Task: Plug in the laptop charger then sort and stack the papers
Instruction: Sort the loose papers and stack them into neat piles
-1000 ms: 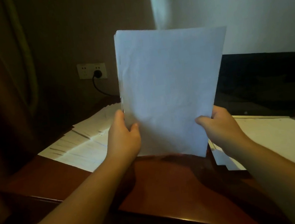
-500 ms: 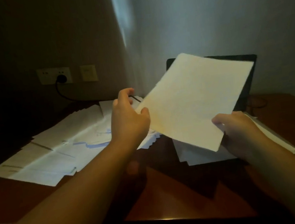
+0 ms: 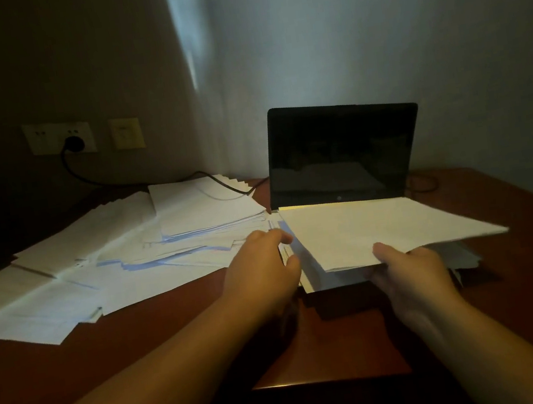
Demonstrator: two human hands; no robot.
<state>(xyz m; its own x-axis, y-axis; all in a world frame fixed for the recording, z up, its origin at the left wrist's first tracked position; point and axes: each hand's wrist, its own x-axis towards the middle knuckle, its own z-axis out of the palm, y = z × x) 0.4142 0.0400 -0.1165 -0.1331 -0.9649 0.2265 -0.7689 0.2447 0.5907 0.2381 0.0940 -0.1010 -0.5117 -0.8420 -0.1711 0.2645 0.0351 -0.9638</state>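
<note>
Bench (image 3: 162, 346) still strewn with loose papers (image 3: 122, 256), charger plug (image 3: 74, 145) in the socket, so stacking's underway: right hand (image 3: 411, 267) pinches a sheaf (image 3: 382, 230) over the laptop-side stack (image 3: 461, 256), left hand (image 3: 264, 267) loosely curled, holding nothing; next, square edges.

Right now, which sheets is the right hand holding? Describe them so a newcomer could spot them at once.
Start at the open laptop with the dark screen at the back of the wooden desk. Directly in front of it lies a neat paper stack; the held sheets hover over it, pinched at their near edge by the right hand. Unlike the scattered papers to the left, they are lifted and tinted yellowish.
</note>
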